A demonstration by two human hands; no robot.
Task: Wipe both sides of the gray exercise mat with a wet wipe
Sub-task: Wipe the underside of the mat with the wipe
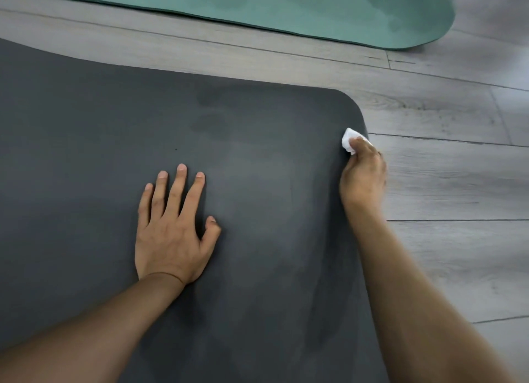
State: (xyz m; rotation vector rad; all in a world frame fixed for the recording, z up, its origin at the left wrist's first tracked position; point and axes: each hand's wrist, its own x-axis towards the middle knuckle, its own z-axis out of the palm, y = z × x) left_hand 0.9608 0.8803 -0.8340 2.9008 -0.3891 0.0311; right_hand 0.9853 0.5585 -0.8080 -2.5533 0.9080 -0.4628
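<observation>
A pale gray wood-plank floor [446, 182] carried everything. On it lay the dark gray foam exercise mat [114, 142], spread flat and filling most of the view, its rounded far right corner near the middle right. Faint darker damp-looking streaks marked the mat near that corner and along its right edge. Beyond the mat's far edge, well apart across a strip of bare floor, lay a teal exercise mat [286, 7], its rounded end toward the far right.

The left hand [171, 231] rested palm down on the gray mat, roughly midway across it, fingers straight and slightly spread, thumb out to the side, gripping nothing. Its forearm ran back toward the near left corner of the view.

The right hand [363, 170] sat at the mat's right edge, just short of the rounded corner, with the back of the hand turned outward and the fingers curled. It pinched a small crumpled white wet wipe [347, 140], which stuck out beyond the fingertips and touched the mat surface right at the edge. The right forearm stretched back along the mat's right edge toward the near right.
</observation>
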